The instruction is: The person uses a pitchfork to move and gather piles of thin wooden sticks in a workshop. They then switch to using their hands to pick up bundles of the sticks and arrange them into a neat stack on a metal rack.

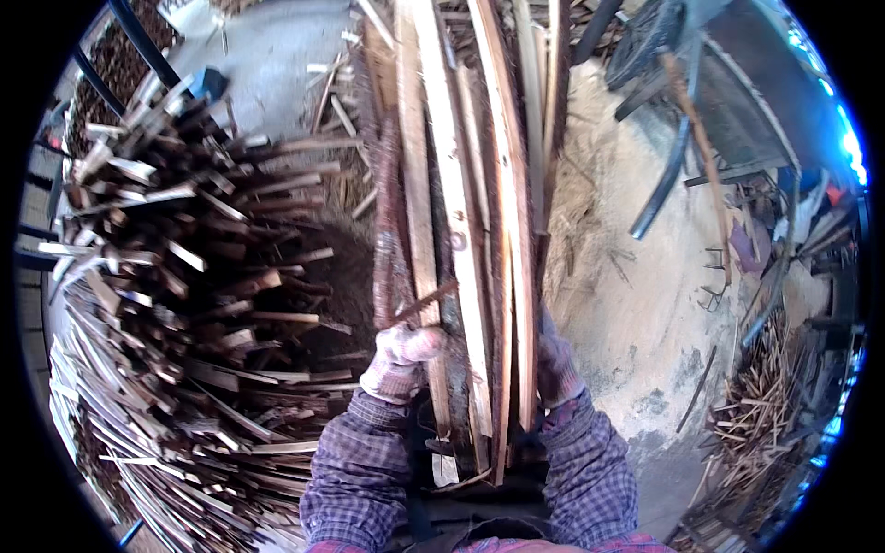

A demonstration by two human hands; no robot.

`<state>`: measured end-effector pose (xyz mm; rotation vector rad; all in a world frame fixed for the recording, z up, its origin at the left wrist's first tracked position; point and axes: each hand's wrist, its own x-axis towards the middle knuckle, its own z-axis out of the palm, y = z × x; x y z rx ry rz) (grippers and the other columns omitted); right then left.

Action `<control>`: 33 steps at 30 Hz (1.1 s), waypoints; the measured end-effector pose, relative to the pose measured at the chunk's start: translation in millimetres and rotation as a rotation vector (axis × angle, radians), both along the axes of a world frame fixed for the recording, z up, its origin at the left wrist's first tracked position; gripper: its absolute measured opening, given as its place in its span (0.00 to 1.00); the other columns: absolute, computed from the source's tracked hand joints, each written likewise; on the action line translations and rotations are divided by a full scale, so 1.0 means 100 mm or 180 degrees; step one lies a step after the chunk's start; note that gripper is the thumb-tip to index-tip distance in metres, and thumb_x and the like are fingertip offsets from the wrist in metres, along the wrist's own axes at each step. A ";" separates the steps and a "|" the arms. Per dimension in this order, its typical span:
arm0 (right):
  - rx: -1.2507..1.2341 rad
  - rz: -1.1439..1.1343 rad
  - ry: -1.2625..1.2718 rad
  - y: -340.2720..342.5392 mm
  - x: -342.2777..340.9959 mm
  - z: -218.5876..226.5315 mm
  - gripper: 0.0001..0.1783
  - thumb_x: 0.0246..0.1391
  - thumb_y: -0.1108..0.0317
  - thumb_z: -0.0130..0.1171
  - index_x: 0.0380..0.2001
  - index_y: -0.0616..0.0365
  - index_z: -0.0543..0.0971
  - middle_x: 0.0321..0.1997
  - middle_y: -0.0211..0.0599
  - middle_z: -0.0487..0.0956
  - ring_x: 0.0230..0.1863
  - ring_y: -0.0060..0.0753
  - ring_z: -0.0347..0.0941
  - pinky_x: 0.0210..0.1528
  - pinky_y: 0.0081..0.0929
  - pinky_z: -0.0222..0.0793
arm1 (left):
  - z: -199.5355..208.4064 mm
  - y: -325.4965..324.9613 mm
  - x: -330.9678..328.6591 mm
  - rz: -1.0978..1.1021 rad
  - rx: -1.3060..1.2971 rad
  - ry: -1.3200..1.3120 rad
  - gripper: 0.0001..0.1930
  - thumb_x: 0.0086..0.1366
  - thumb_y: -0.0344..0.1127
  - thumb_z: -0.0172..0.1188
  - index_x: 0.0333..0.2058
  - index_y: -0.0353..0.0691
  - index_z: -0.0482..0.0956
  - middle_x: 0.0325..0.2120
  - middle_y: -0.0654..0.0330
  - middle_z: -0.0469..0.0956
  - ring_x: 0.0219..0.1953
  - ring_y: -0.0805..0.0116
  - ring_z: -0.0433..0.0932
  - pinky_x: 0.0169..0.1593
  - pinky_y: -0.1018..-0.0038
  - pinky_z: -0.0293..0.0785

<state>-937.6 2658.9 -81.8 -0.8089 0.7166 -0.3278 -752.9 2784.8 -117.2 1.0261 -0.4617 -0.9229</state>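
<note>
A bundle of long wood strips [467, 249], some edged with bark, runs lengthwise away from my body between my two hands. My left hand [399, 359], in a pale worn glove, presses against the bundle's left side with its thumb on top. On the right side my right hand [557, 367], also gloved, grips the strips, its fingers mostly hidden behind the wood. A short thin stick [426, 302] lies crosswise near my left thumb. The near ends of the strips are uneven and reach close to my waist.
To the left rises a large stack of wood strips [203, 267], ends pointing toward me. A wheelbarrow [747, 92] stands at the far right, with a wooden-handled rake [705, 166] nearby. Scrap sticks [761, 396] are heaped on the right of the concrete floor [627, 323].
</note>
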 end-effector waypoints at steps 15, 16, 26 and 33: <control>-0.1336 0.1604 -0.1204 0.56 -0.43 2.19 0.57 0.33 0.71 0.66 0.64 0.57 0.42 0.59 0.43 0.63 0.53 0.34 0.65 0.54 0.27 0.61 | 2.08 1.36 -1.55 0.0667 -0.1165 0.0371 0.36 0.54 0.56 0.59 0.52 0.32 0.64 0.45 0.50 0.72 0.44 0.52 0.74 0.47 0.58 0.74; -0.1606 0.1703 -0.0965 0.70 -0.62 2.13 0.57 0.33 0.71 0.66 0.64 0.57 0.42 0.59 0.44 0.62 0.52 0.35 0.65 0.54 0.26 0.61 | 2.11 1.47 -1.73 0.0668 -0.1169 0.0478 0.37 0.54 0.56 0.59 0.53 0.34 0.63 0.46 0.50 0.71 0.46 0.53 0.73 0.49 0.58 0.73; -0.1508 0.1930 0.0206 1.73 -1.38 1.77 0.50 0.38 0.76 0.62 0.63 0.61 0.46 0.60 0.43 0.62 0.59 0.34 0.60 0.60 0.25 0.57 | 1.15 2.45 -2.58 0.1226 -0.0719 0.0836 0.20 0.59 0.40 0.58 0.48 0.37 0.69 0.32 0.64 0.74 0.27 0.76 0.72 0.31 0.77 0.71; -0.1035 0.2153 -0.0341 2.54 -0.84 1.90 0.29 0.48 0.73 0.53 0.56 0.62 0.62 0.46 0.37 0.74 0.39 0.25 0.74 0.40 0.22 0.73 | 1.42 3.44 -2.31 0.1508 -0.0571 0.1281 0.28 0.51 0.38 0.66 0.50 0.35 0.68 0.33 0.68 0.72 0.31 0.78 0.70 0.34 0.80 0.69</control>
